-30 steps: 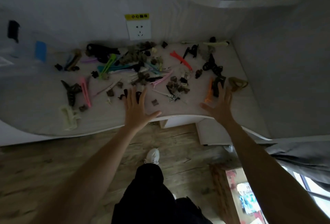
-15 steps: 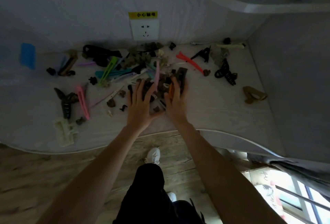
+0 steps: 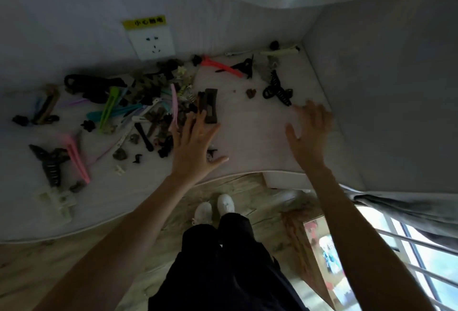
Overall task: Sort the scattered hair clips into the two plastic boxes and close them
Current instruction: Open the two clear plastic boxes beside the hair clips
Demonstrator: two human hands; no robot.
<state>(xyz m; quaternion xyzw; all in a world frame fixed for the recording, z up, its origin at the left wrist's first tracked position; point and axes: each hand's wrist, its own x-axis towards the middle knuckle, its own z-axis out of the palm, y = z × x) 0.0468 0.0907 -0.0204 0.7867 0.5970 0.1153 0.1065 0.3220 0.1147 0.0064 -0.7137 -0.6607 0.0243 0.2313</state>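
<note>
hands (image 3: 195, 147) (image 3: 309, 132) flat among scattered hair clips (image 3: 138, 112)

Left hand (image 3: 195, 144) hides part of the clip pile (image 3: 158, 112). Small dark clips there blur together. Both forearms are cut off by the near edge.

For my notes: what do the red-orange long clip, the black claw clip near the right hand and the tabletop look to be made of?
Red-orange long clip: probably plastic, matte, judging by its uniform bright colour.
Black claw clip: likely moulded plastic, with thin curved teeth; the dim light hides its finish.
Tabletop: pale wood-look surface with faint grain, perhaps laminate.
</note>
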